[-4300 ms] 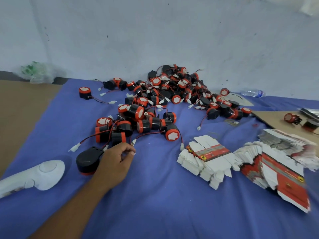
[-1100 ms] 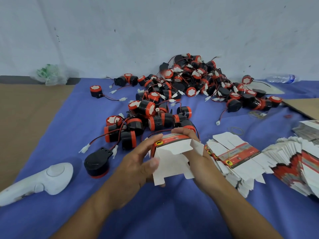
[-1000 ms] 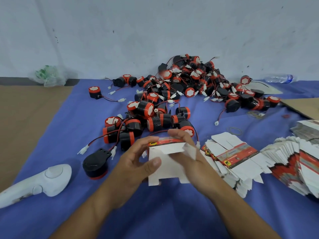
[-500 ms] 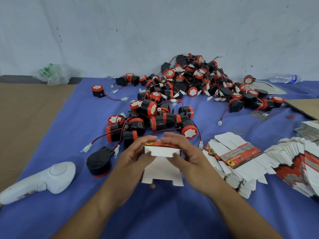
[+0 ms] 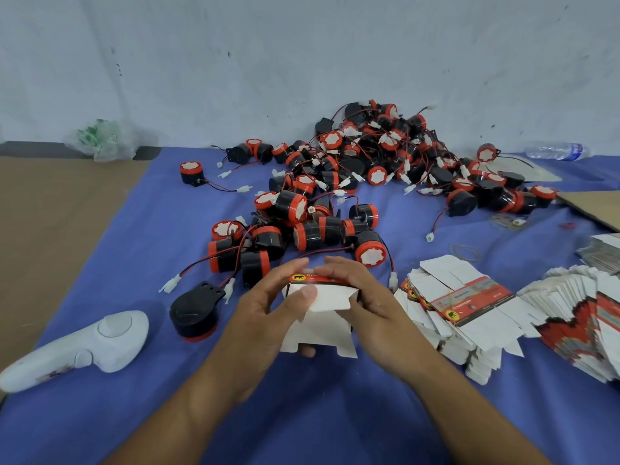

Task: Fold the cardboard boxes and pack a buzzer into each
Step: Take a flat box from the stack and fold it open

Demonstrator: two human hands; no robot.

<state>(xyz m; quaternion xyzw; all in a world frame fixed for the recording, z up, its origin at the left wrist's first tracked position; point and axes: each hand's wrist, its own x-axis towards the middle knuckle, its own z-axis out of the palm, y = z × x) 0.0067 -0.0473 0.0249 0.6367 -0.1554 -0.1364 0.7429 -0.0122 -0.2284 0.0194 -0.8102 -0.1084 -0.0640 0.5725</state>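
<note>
A small cardboard box (image 5: 318,317), white inside with a red and black printed edge, is held up between both hands over the blue cloth. My left hand (image 5: 268,317) grips its left side, thumb pressed on a white flap. My right hand (image 5: 365,303) grips the right side, fingers curled over the top edge. A lone black buzzer (image 5: 194,312) with a red rim lies left of my left hand. A large pile of black and red buzzers (image 5: 335,196) with red wires spreads behind the box.
Stacks of flat box blanks (image 5: 459,307) lie to the right, more fanned out at the far right (image 5: 577,317). A white handheld controller (image 5: 84,347) rests at the left. Rubber bands (image 5: 464,251), a water bottle (image 5: 557,151) and a plastic bag (image 5: 100,139) lie farther back by the wall.
Over 4 s ago only my left hand reached at the lone buzzer. Since then both hands took up a box blank and folded its flaps inward; the box now looks squarer.
</note>
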